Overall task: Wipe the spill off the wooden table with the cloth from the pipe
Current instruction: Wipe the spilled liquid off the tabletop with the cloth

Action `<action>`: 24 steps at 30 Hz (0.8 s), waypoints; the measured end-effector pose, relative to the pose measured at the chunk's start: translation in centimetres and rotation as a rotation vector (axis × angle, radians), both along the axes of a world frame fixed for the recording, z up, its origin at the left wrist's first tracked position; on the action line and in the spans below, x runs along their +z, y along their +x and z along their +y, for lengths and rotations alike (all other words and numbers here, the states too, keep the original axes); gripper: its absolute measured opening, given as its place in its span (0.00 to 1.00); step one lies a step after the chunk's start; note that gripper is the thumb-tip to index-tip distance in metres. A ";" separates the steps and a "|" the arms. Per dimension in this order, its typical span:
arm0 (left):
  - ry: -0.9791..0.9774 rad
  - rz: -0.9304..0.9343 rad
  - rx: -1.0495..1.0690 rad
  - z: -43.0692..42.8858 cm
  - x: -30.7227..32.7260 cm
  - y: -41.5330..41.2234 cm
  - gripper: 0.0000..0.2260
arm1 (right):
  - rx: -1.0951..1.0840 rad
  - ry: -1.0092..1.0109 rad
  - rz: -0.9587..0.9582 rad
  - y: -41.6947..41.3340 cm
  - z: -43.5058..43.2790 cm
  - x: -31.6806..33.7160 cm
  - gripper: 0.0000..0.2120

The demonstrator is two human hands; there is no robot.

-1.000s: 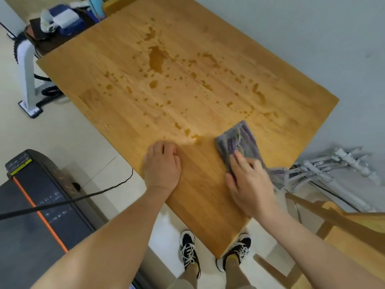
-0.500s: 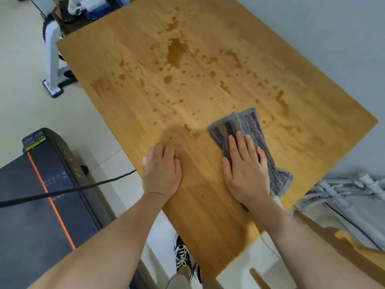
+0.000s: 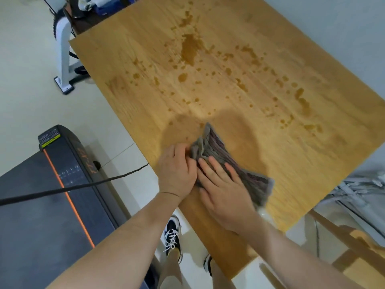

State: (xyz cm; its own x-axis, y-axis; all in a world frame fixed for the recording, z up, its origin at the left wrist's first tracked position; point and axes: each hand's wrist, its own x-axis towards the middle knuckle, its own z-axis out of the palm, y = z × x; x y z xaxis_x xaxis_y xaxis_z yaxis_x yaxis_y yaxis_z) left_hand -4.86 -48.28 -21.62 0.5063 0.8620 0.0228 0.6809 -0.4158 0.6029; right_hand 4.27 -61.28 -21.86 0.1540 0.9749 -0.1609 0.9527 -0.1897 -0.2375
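Right hand (image 3: 220, 184) flat on the cloth (image 3: 216, 146) at the near edge of the bench (image 3: 312, 49), left hand (image 3: 177, 170) curled against its bunched end (grip unclear), I press evenly, sweeping toward the spill (image 3: 190, 49).

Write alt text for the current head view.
A person's right hand presses a grey striped cloth flat on a wooden table by its near edge, with the left hand touching the cloth's bunched end. Brown spill drops and one larger puddle lie unwiped across the table beyond the cloth.
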 end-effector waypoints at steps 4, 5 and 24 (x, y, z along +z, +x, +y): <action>0.056 0.035 -0.159 1.9 -0.1 -1.4 0.14 | 0.077 0.041 -0.019 -0.5 -6.7 0.5 0.23; 0.099 0.068 -0.143 2.4 -0.3 -1.8 0.12 | 0.051 0.025 -0.004 -1.4 -6.8 0.7 0.23; 0.226 0.214 -0.001 10.8 -2.2 -2.4 0.23 | -0.181 -0.004 -0.055 -5.4 6.8 -0.1 0.24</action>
State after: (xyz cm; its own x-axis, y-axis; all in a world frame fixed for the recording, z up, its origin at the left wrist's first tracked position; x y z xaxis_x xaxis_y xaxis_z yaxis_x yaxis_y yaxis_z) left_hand -7.23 -37.43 -23.86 0.5211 0.8468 0.1065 0.7817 -0.5237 0.3386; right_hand -1.09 -54.44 -21.97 0.3354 0.9298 -0.1515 0.9144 -0.3600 -0.1852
